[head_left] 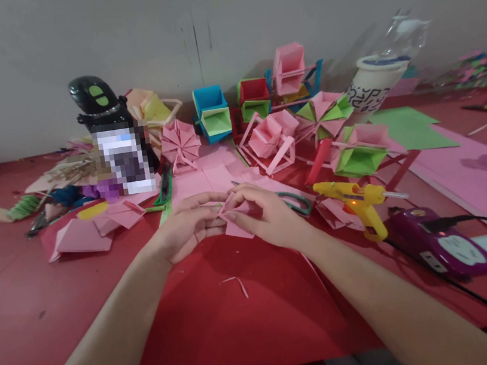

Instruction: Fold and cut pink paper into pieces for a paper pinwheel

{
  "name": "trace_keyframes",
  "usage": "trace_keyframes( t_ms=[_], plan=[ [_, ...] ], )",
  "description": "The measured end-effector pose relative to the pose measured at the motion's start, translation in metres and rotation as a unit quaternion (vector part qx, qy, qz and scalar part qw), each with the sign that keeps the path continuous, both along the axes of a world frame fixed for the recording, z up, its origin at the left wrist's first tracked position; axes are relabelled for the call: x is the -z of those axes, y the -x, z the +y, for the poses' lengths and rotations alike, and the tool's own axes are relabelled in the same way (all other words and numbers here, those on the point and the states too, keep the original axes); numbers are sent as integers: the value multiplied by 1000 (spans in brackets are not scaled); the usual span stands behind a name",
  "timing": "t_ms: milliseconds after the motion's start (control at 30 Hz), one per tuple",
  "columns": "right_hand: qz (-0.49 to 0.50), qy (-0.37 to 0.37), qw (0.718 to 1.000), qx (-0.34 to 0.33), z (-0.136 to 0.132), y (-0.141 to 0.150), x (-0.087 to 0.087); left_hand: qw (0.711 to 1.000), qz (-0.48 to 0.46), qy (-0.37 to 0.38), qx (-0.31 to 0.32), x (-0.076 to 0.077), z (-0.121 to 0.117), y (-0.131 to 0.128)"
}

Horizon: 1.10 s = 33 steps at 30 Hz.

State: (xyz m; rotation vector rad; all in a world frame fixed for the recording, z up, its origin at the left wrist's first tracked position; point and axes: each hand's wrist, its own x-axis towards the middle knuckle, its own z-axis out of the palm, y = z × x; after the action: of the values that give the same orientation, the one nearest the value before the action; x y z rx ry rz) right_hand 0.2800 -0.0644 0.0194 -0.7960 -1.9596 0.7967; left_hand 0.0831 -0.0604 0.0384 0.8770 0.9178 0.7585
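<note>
Between my two hands is a folded piece of pink paper (237, 229), low over the red table. My left hand (188, 226) grips its left edge, fingers curled behind it. From the right, my right hand (269, 209) pinches the paper between thumb and fingers. Part of the paper is hidden by my fingers. Scissors with dark green handles (297, 203) lie just beyond my right hand. A few thin paper scraps (242, 287) rest on the table in front of me.
A yellow glue gun (354, 196) lies on the right, near a purple power socket block (444, 242) with a black cable. Folded paper models (270, 136) crowd the back. A black figure-shaped holder (98, 100), a white cup (368, 86) and green paper (412, 127) stand or lie around.
</note>
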Motion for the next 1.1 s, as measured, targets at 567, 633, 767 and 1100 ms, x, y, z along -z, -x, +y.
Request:
trace_keyframes(
  t_ms=[567,633,767,1100],
  plan=[
    [-11,11,1000,-2,1,-1,4,994,51,-90,35,6,-3,-4],
    [-9,23,1000,13,1,-2,5,990,72,-120,35,7,-2,-3],
    [30,58,995,77,5,-4,10,975,128,-178,25,6,-1,-2],
    [90,196,968,124,14,-5,5,944,210,-253,-12,2,-3,-4]
  ],
)
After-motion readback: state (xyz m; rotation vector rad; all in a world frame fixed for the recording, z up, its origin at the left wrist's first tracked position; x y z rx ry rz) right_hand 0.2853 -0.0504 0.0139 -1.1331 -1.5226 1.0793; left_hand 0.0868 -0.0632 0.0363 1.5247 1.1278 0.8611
